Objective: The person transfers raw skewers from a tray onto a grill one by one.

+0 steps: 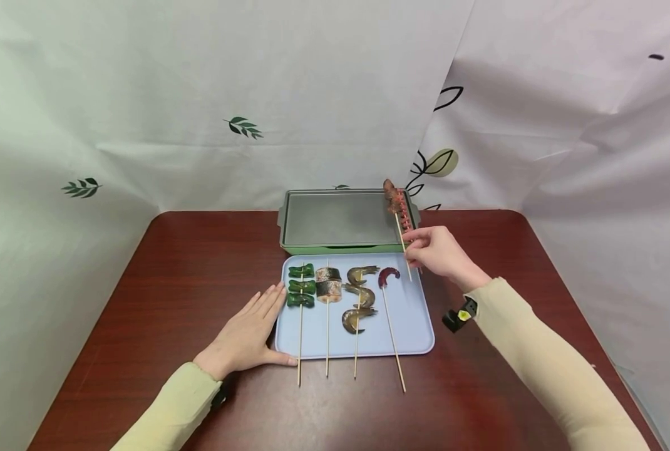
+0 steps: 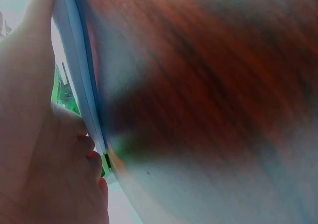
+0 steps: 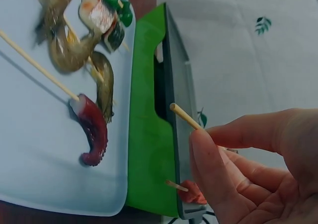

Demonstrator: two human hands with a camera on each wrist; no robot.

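My right hand (image 1: 436, 250) pinches the wooden stick of a brown meat skewer (image 1: 392, 196) between thumb and index finger. The meat end points away, over the right side of the green grill (image 1: 340, 216) with a dark flat top. Beside it, a red skewer (image 1: 405, 213) lies along the grill's right edge. Flat against the left side of the pale blue tray (image 1: 419, 332) rests my left hand (image 1: 250, 332), thumb near the tray's front corner. On the tray lie a green pepper skewer (image 1: 301, 287), a fish skewer (image 1: 328, 289), a shrimp skewer (image 1: 359, 320) and a dark red tentacle skewer (image 1: 388, 275).
The tray stands right in front of the grill on a reddish-brown wooden table (image 1: 171, 282). Several stick ends overhang the tray's front rim. White cloth (image 1: 324, 94) with leaf prints hangs behind the table and at both sides.
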